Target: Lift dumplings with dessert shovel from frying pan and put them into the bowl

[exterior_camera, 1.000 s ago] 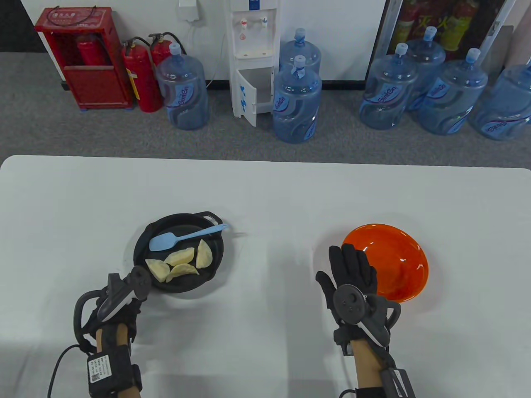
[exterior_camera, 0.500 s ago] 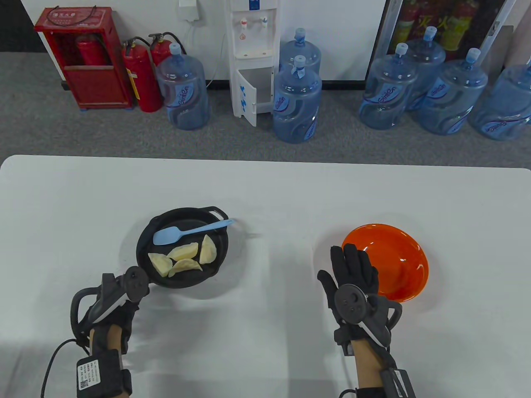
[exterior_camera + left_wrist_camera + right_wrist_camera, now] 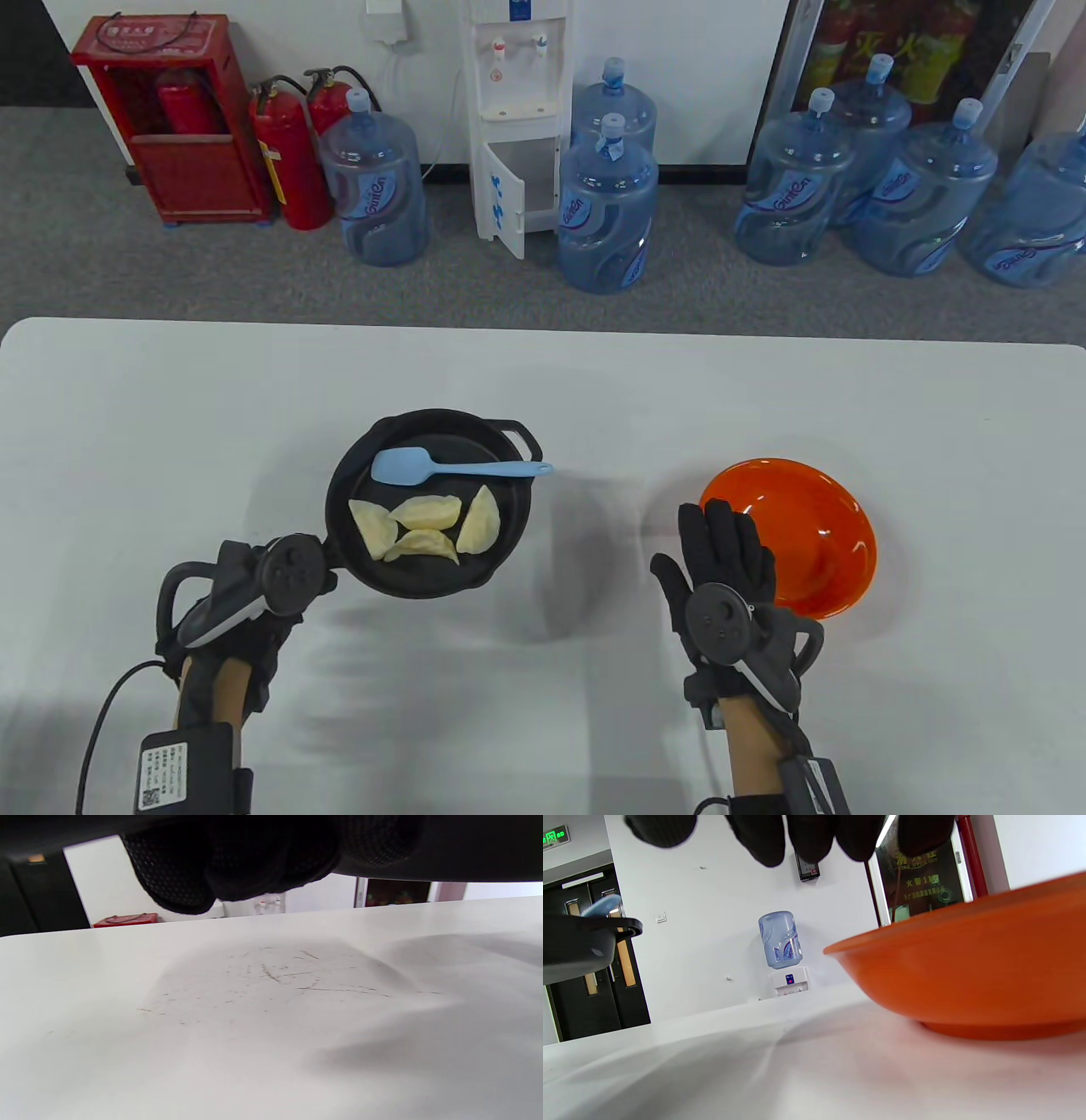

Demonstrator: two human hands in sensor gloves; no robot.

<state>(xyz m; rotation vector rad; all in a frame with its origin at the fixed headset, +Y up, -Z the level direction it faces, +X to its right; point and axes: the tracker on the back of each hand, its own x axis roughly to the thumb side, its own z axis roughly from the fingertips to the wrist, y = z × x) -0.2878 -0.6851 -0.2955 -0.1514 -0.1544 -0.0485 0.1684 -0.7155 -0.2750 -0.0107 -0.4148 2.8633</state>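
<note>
Fingers of the left hand (image 3: 246, 603) probably grip the frying pan (image 3: 428, 586) handle; right hand (image 3: 721, 569) lies flat, lower right. Four dumplings (image 3: 424, 526) and dessert shovel (image 3: 407, 465) sit in-pan, mid-frame; bowl (image 3: 836, 531) empty.

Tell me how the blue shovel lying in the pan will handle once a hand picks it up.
The shovel looks like thin moulded silicone or plastic, so it is probably light. Its blade may flex under a dumpling. The handle lies across the pan rim and juts out past it, so it should be easy to grasp, though it might slide if nudged.
</note>
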